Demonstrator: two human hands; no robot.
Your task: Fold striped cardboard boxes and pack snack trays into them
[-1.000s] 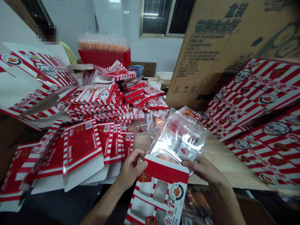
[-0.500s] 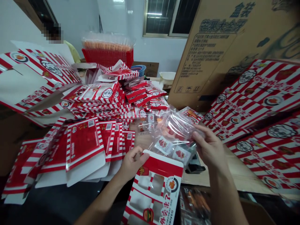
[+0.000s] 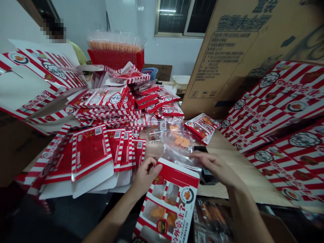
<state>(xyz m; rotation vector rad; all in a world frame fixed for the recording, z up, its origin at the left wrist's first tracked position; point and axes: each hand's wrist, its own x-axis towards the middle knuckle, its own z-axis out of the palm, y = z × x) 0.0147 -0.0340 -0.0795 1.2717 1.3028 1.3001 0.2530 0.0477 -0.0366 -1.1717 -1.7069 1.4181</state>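
Note:
My left hand (image 3: 148,172) pinches the upper left edge of a red-and-white striped carton (image 3: 167,202) with cut-out windows, its top end tilted away from me. Orange food shapes show through the windows. A clear plastic bag (image 3: 181,160) sticks out of the carton's open top, its lower part inside. My right hand (image 3: 215,165) has its fingertips on the bag's edge at the carton's mouth; the thumb is mostly hidden. Just beyond lie clear packs (image 3: 181,138) with orange pieces inside.
Flattened striped cartons (image 3: 92,155) lie at the left, with a pile of cartons (image 3: 106,101) behind. A single carton (image 3: 202,126) lies ahead. At the right stand striped cartons (image 3: 280,98) and a big cardboard sheet (image 3: 222,57). An open box (image 3: 212,216) below holds packs.
My right hand has moved down and left, taking the bag from above the carton into its open top. Orange pieces now show in the carton's windows. My left hand keeps its hold.

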